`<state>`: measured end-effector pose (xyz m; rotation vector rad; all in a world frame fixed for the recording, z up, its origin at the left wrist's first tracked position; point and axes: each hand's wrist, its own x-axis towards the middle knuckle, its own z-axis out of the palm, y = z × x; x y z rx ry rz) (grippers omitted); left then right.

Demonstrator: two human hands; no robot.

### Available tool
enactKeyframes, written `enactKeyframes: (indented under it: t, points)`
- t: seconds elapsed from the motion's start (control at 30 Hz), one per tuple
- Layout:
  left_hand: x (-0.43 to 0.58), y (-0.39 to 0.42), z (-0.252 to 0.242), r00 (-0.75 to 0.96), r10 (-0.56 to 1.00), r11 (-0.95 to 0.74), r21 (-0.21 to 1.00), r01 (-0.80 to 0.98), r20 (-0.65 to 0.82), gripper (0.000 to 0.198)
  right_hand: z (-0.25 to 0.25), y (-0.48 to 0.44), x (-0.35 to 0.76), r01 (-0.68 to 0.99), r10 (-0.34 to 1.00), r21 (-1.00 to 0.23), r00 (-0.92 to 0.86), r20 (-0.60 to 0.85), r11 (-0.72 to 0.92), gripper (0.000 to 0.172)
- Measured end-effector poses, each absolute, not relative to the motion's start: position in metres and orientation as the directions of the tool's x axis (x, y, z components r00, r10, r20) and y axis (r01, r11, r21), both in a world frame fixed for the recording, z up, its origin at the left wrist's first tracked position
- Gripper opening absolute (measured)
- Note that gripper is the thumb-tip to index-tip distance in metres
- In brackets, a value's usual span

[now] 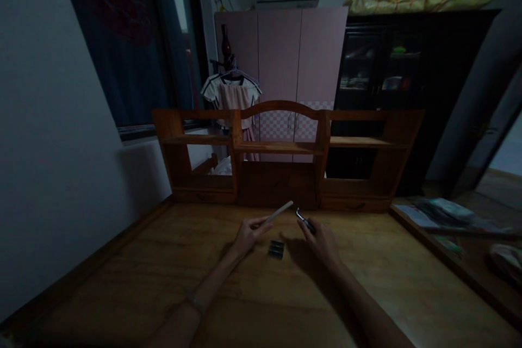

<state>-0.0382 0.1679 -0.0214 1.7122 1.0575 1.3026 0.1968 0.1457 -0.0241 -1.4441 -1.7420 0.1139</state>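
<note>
My left hand is closed around the near end of a slim white stick, which points up and to the right above the wooden table. Opposite it, my right hand grips a small tool with a dark handle and a bent, shiny metal tip. The tip stands close to the stick's far end, with a small gap between them. Too little detail shows to tell what kind of tool it is. Between my hands, a small dark case with several slots lies on the tabletop.
A wooden shelf unit stands along the table's far edge. To the right, beyond a raised wooden edge, lie papers or packets. A white wall borders the left side. The room is dim.
</note>
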Motion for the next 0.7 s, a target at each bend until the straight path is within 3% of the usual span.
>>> enactKeyframes:
  t: [0.53,0.7]
  points:
    - [-0.031,0.163,-0.025,0.168,0.858,-0.512,0.782,0.355,0.485,0.035,-0.026,0.144,0.192,0.793,0.843,-0.516,0.006,0.538,0.323,0.045]
    - [-0.037,0.172,-0.028,0.078,0.891,-0.448,0.837,0.315,0.448,0.037,-0.025,0.143,0.191,0.779,0.833,-0.522,-0.001,0.554,0.348,0.046]
